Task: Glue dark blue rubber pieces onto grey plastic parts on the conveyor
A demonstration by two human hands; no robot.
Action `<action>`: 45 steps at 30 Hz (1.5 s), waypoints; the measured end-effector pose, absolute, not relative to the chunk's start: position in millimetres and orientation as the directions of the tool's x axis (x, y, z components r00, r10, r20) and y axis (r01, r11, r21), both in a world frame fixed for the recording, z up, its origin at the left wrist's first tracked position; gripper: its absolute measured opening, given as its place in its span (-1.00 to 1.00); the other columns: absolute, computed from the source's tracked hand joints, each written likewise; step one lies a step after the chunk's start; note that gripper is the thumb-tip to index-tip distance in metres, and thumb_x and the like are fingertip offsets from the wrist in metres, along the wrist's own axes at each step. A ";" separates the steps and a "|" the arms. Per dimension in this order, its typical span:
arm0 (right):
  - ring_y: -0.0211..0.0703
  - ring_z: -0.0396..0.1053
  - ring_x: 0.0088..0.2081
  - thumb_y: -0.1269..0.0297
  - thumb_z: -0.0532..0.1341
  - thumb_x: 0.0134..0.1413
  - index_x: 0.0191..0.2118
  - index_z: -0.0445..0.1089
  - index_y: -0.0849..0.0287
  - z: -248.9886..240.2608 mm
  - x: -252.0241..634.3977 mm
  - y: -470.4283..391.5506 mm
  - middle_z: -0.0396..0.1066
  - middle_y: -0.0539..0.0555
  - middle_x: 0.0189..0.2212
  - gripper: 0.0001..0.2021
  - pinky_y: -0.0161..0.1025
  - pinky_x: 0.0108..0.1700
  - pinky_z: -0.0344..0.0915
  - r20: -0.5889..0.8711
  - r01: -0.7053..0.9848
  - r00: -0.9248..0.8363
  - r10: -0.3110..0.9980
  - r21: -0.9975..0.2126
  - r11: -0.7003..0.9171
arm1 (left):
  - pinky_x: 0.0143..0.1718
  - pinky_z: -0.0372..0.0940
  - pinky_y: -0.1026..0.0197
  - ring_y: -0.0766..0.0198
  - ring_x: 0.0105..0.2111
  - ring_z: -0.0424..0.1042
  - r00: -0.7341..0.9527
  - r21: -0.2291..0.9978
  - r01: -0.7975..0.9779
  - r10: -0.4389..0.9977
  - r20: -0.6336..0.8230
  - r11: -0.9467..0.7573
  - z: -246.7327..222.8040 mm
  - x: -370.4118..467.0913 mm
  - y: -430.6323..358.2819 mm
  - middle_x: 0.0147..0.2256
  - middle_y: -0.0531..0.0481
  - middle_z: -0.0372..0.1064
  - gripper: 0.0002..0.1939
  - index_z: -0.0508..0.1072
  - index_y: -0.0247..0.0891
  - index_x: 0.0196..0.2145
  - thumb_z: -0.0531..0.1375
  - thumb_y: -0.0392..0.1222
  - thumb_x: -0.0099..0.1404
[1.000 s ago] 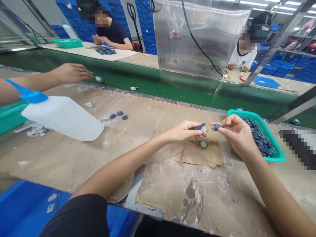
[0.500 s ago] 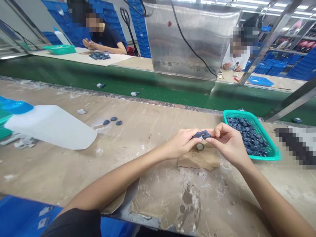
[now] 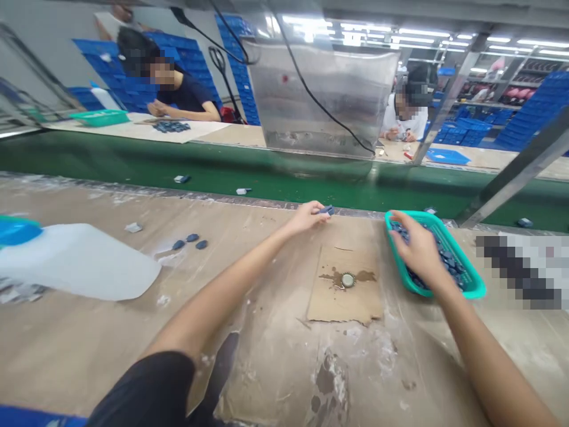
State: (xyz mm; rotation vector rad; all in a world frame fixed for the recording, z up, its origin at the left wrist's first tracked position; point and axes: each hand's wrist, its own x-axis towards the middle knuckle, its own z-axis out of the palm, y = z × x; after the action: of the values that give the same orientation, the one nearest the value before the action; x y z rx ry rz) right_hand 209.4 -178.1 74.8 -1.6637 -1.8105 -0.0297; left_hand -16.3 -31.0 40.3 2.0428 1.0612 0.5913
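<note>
My left hand (image 3: 307, 217) is closed on a small dark blue plastic part (image 3: 328, 210) near the far edge of the bench, beside the green belt. Over the green basket (image 3: 476, 289) is my right hand (image 3: 416, 246), thumb and fingers apart above the heap of dark blue pieces (image 3: 450, 267). No piece shows in its grasp. Between my arms, a square of cardboard (image 3: 344, 305) lies flat on the bench, with a bottle cap (image 3: 348, 280) on its wet brown stain.
A white plastic bottle (image 3: 84, 261) lies at the left, near three loose dark pieces (image 3: 192, 238). Beyond the bench runs a green belt (image 3: 284, 185) carrying a few parts. Co-workers sit across it. A metal post (image 3: 493, 184) slants up at the right.
My hands have parted. The left has carried the dark blue part forward to the belt side, while the right has moved over the basket. The cardboard and bottle cap are now uncovered.
</note>
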 end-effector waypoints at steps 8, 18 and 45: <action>0.27 0.43 -0.37 0.32 0.15 -0.27 -0.51 0.34 0.02 40.3 308.5 -162.1 0.46 0.31 -0.48 -0.92 0.05 -0.38 0.29 0.208 0.982 0.113 0.972 -0.174 -0.076 | 0.14 -0.09 -0.11 -0.09 0.18 -0.07 0.099 0.513 0.842 0.983 0.154 -0.165 22.5 -52.0 67.0 0.17 -0.24 0.03 -0.60 0.29 -0.29 0.06 0.05 -0.17 0.29; 0.26 0.38 -0.49 0.23 0.06 -0.15 -0.50 0.30 -0.07 65.6 286.3 -167.3 0.33 0.16 -0.66 -0.91 0.08 -0.47 0.20 0.173 0.906 0.291 0.941 -0.365 -0.213 | 0.12 0.05 -0.08 0.06 0.13 0.08 -0.040 0.532 0.846 0.999 0.016 0.025 8.2 -127.6 90.9 0.03 -0.21 0.20 -0.73 0.36 -0.42 -0.09 0.12 -0.32 0.24; -0.24 0.25 -0.51 0.57 0.18 -0.12 -0.47 0.43 0.21 59.8 142.6 -194.0 0.31 0.02 -0.55 -0.86 -0.32 -0.45 0.14 0.061 0.862 -0.350 0.935 -0.369 0.347 | -0.05 0.25 0.15 0.33 -0.25 0.36 0.461 0.992 -0.123 0.883 0.090 -0.037 45.2 -42.4 -111.9 -0.23 -0.08 0.39 -0.60 0.39 -0.38 -0.14 0.27 -0.36 0.01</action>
State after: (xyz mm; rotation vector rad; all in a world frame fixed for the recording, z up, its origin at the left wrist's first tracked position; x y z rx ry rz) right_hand 142.6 -194.0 59.8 -1.6103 -2.3505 0.3990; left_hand -42.4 -111.9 45.2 1.3658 0.7384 0.9406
